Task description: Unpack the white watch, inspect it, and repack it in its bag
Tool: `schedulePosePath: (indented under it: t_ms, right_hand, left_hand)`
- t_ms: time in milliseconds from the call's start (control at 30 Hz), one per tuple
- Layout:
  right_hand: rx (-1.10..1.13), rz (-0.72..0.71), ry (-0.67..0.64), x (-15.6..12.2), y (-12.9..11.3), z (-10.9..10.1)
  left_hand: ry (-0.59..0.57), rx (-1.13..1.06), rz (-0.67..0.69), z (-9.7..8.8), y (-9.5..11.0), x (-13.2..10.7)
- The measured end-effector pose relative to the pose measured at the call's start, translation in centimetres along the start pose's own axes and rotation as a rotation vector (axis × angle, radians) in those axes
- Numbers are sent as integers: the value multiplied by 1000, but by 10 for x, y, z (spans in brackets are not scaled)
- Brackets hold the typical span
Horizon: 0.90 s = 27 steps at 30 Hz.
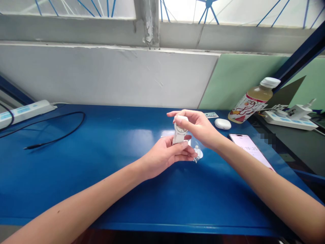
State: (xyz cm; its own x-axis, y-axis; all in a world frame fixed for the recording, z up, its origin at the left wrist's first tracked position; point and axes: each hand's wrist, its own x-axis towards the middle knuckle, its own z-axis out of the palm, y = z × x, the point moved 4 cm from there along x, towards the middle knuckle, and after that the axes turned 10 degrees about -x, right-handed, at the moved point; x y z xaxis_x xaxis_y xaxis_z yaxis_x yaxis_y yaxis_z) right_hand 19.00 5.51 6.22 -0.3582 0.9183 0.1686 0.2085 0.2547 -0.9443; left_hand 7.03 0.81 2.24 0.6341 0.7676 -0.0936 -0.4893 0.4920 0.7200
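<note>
A small white object with a round, dial-like ring (179,135) is held upright between my hands over the middle of the blue table. My left hand (172,152) wraps its thumb and fingers around the lower end. From above, my right hand (193,123) closes its thumb and fingers over the top, partly covering the ring. Beside my left fingertips lie small white parts (199,154), seemingly in clear plastic. Behind my left hand, a flat white piece (165,134) shows only in part.
On the right of the blue table (114,200) are a white earbud case (222,124), a phone (250,149), a card (211,115) and a drink bottle (251,101). A black cable (61,137) curves across the left, near a power strip (27,113). Another power strip (291,120) stands right.
</note>
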Motion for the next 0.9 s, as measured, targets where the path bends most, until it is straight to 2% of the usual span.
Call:
schedulePosePath:
  t_ms: [67, 267, 567, 900]
  right_hand:
    - [18, 13, -24, -1, 0, 1]
    - [329, 159, -269, -2, 10, 9]
    - [423, 149, -366, 0, 8, 4]
    - [579, 173, -436, -2, -3, 7]
  left_hand:
    - [-25, 37, -31, 2, -3, -1]
    - [-77, 90, -62, 5, -7, -2]
    - [-82, 59, -122, 4, -9, -2]
    - [24, 95, -90, 1, -10, -2]
